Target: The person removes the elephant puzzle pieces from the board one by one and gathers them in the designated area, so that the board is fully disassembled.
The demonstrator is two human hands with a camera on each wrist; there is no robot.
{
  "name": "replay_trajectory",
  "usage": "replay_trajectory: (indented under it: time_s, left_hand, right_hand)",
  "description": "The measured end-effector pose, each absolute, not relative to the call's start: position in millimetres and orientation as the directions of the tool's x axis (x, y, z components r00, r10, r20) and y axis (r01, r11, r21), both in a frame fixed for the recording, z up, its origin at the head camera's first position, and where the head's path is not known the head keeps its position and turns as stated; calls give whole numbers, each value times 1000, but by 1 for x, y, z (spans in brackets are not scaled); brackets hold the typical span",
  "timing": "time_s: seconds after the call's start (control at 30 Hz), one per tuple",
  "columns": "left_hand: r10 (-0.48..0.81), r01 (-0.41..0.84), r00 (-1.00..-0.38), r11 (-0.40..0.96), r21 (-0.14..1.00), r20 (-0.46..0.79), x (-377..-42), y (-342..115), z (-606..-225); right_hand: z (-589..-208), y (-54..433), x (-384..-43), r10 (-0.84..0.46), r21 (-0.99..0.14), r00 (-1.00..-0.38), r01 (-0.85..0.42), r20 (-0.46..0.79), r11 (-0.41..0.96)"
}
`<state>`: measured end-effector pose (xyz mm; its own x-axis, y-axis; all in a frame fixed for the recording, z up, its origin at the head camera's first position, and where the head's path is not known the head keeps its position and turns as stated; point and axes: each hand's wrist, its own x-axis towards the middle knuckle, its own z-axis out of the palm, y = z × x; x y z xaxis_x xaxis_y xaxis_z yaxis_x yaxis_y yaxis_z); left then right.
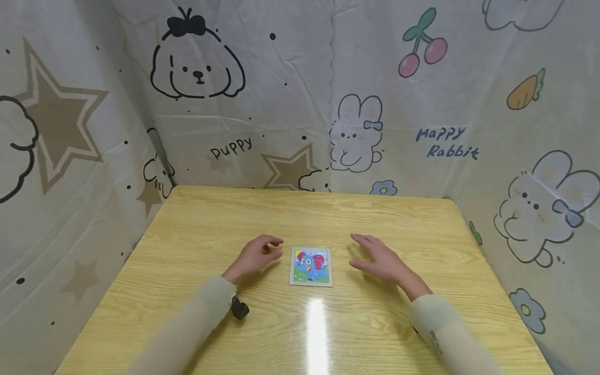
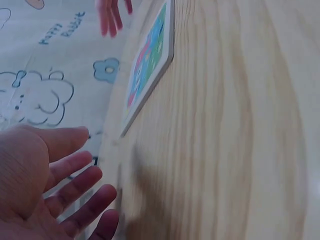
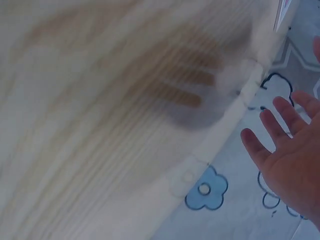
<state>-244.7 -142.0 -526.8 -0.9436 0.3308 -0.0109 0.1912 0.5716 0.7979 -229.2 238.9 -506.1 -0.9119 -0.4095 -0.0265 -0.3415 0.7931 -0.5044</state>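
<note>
A small square picture puzzle (image 1: pixel 311 267) with a blue elephant on it lies flat on the wooden table, in a pale frame. To its left, my left hand (image 1: pixel 255 256) hovers with relaxed fingers, its fingertips a short way from the frame's edge. On the other side, my right hand (image 1: pixel 378 259) is held with thumb and fingers spread apart, farther from the puzzle than the left. Neither hand holds anything. The left wrist view shows the left palm (image 2: pixel 30 175) beside the puzzle (image 2: pixel 147 62); in the right wrist view the right fingers (image 3: pixel 275 127) are extended over the table's edge.
The light wooden table (image 1: pixel 225 208) has rounded far corners. Fabric walls (image 1: pixel 290 78) printed with cartoon animals, stars and flowers close it in at the back and both sides. A dark strap piece (image 1: pixel 239 308) sits at the left sleeve's cuff. A bright reflection lies in front of the puzzle.
</note>
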Motion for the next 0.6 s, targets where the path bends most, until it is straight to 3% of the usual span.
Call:
replay_trajectory:
  time_s: [0.6]
  left_hand:
    - [230,131,-973,606,784,-16,-240,-107,-536]
  right_hand:
    - [-513,184,-227,-494,-525,-857,-355,-148,774]
